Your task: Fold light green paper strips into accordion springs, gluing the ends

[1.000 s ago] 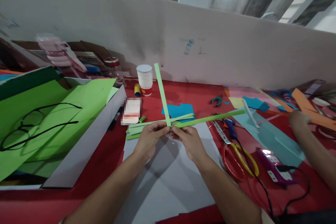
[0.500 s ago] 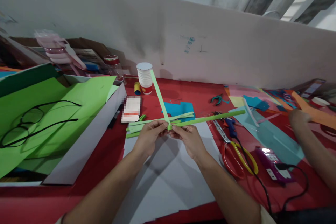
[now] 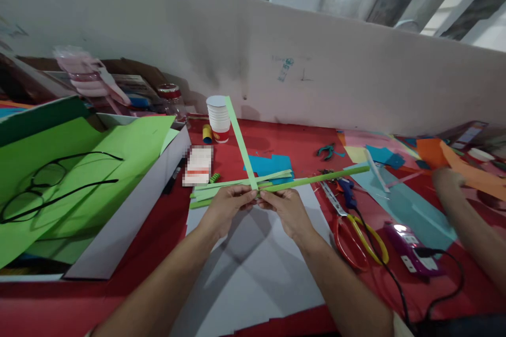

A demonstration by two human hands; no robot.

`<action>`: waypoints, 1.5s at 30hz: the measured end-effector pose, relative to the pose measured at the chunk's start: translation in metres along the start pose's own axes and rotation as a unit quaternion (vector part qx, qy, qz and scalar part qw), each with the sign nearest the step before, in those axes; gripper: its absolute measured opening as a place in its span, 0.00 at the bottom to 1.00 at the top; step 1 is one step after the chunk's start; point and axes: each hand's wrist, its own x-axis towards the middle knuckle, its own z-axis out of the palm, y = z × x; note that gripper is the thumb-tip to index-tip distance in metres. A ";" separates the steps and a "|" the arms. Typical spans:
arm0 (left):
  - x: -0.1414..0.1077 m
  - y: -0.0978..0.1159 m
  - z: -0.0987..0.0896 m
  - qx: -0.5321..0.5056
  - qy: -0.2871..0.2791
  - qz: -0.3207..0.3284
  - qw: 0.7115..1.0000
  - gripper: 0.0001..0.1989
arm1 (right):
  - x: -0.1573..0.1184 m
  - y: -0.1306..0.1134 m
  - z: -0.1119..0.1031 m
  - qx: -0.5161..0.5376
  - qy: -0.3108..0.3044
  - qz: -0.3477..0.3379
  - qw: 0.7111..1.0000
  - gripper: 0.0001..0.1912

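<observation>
Both hands meet over the white paper sheets [image 3: 256,268]. My left hand [image 3: 233,206] pinches the lower end of a light green paper strip [image 3: 240,139], which slants up past the paper cups. My right hand [image 3: 285,209] pinches the near end of a darker green strip [image 3: 316,179] reaching out to the right. The two strips join at the fingertips, forming a V; the joint itself is mostly hidden by the fingers. More green strips [image 3: 203,195] lie just behind my left hand, beside blue paper pieces [image 3: 263,164].
On the left stands a box [image 3: 134,221] with green paper and glasses [image 3: 51,171]. Paper cups [image 3: 219,118] stand behind. To the right lie scissors [image 3: 358,239], a glue gun [image 3: 348,192] and a purple device [image 3: 413,253]. Another person's hand [image 3: 448,181] is at the far right.
The light green strip's lower end has shifted slightly right and its top has risen a little. At the right, the other person's hand has moved slightly and more orange paper shows.
</observation>
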 end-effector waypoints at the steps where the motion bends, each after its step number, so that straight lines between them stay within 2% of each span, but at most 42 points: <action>1: 0.000 0.000 -0.001 0.009 0.005 0.000 1.000 0.11 | 0.000 -0.001 0.000 -0.001 0.001 0.000 1.000 0.12; 6: 0.002 -0.004 0.000 0.016 0.026 0.031 0.999 0.09 | -0.001 -0.003 0.000 -0.012 -0.012 0.002 1.000 0.12; 9: 0.003 -0.008 0.002 -0.002 0.074 0.043 0.996 0.10 | -0.002 -0.001 0.002 0.001 -0.022 -0.005 1.000 0.12; 12: 0.004 -0.014 0.004 -0.027 0.121 0.036 0.992 0.10 | -0.001 0.006 0.005 -0.011 -0.034 -0.036 0.999 0.11; 14: 0.004 -0.016 0.006 -0.049 0.130 0.032 0.990 0.10 | -0.001 0.010 0.006 -0.035 -0.024 -0.064 0.997 0.09; 17: 0.002 -0.017 0.008 -0.069 0.107 0.021 0.992 0.10 | 0.000 0.010 0.006 -0.056 -0.003 -0.075 0.996 0.05; 21: 0.000 -0.011 0.009 -0.079 0.071 -0.002 0.994 0.10 | -0.001 0.000 0.001 -0.083 -0.023 -0.062 0.994 0.04; 26: -0.002 -0.008 0.010 -0.054 0.046 0.024 0.997 0.10 | -0.001 -0.009 -0.003 -0.097 -0.030 -0.070 0.992 0.05; 30: -0.001 -0.013 0.011 -0.043 0.079 0.061 0.994 0.11 | 0.001 -0.005 -0.002 -0.069 -0.012 -0.067 0.995 0.08; 33: 0.000 -0.016 0.013 -0.046 0.106 0.084 0.990 0.11 | 0.001 0.002 0.000 -0.073 -0.022 -0.081 0.994 0.09; 37: -0.001 -0.017 0.015 -0.054 0.120 0.077 0.988 0.12 | 0.001 0.008 0.003 -0.090 -0.014 -0.093 0.992 0.06; 41: -0.002 -0.014 0.016 -0.036 0.094 0.045 0.994 0.12 | 0.000 0.004 0.002 -0.087 -0.001 -0.089 0.992 0.05; 45: -0.004 -0.011 0.015 0.009 0.057 0.059 0.997 0.11 | -0.001 -0.003 0.000 -0.063 -0.006 -0.064 0.996 0.05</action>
